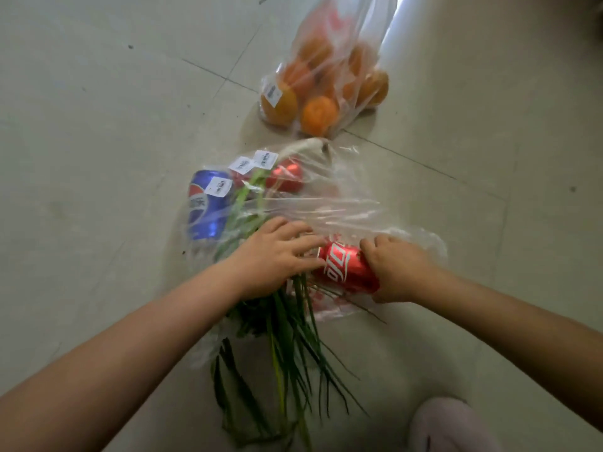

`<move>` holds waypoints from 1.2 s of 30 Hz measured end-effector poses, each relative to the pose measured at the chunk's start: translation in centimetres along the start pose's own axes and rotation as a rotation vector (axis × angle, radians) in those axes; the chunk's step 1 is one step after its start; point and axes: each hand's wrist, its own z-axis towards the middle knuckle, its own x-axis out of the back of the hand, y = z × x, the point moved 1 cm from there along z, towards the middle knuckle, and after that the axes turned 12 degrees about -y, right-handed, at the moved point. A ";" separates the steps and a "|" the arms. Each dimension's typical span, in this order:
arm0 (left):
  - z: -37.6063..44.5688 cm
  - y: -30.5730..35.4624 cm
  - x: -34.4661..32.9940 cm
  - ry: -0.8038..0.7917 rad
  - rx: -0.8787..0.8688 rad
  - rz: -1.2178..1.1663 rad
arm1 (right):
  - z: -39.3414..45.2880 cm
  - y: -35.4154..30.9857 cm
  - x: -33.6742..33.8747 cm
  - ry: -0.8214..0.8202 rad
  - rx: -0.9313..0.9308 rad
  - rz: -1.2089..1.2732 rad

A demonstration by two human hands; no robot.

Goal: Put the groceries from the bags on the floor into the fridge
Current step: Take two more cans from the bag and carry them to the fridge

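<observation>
A clear plastic bag (342, 203) lies flat on the tiled floor. Inside it are a blue Pepsi can (205, 210), a second red can (287, 177) and long green leafy stalks (293, 340) that spill out of the bag's mouth toward me. My right hand (398, 269) is wrapped around the end of a red Coca-Cola can (346, 269) at the bag's opening. My left hand (277, 252) rests on the plastic and the greens just left of that can, fingers spread. A second clear bag holding several oranges (323, 83) stands farther back.
Grey floor tiles (114, 125) surround the bags on all sides. A pale slipper (447, 425) shows at the bottom right, close to the tips of the greens. The fridge is out of view.
</observation>
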 end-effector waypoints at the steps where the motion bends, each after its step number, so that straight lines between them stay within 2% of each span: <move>1: 0.3 0.6 0.1 -0.134 -0.049 0.009 | 0.0 0.2 -0.7 -0.003 0.002 -0.001; 3: 0.7 1.7 0.9 -0.486 -0.028 0.025 | 0.2 0.3 -1.7 0.028 0.016 -0.024; 4: 0.8 1.7 0.5 -0.529 -0.009 0.044 | 0.4 0.2 -2.0 0.058 0.029 -0.033; 7: 0.7 2.3 1.0 -0.450 0.071 -0.044 | 1.5 -0.9 -2.1 0.116 0.111 -0.020; 9: 0.4 2.2 0.5 -0.302 0.048 -0.026 | 2.2 -1.7 -1.9 0.117 0.156 0.034; 11: 0.1 1.9 0.8 -0.267 0.132 0.017 | 2.4 -2.1 -1.7 0.123 0.182 0.114; 13: -0.1 1.6 1.4 -0.406 0.210 0.006 | 1.8 -1.9 -1.7 0.155 0.211 0.167; 16: -0.3 1.1 1.3 -0.479 0.293 -0.028 | -0.2 -1.3 -1.6 0.253 0.266 0.128; 18: -0.2 1.4 1.8 -0.515 0.322 0.000 | -1.7 -0.8 -1.5 0.363 0.297 0.116; 21: 0.2 1.7 1.3 -0.549 0.350 0.049 | -3.1 0.3 -1.7 0.596 0.289 0.266; 25: 1.5 2.8 0.8 -0.740 0.338 0.183 | -3.1 1.3 -0.7 0.583 0.177 0.460; 29: 2.9 3.6 0.9 -0.863 0.325 0.213 | -1.7 1.8 0.0 0.587 0.089 0.535; 31: 2.8 3.4 1.6 -0.835 0.366 0.126 | -1.3 2.3 -0.1 0.562 0.057 0.570; 36: 1.6 2.8 5.7 -0.557 0.350 -0.117 | -1.5 3.5 -0.2 0.568 0.049 0.674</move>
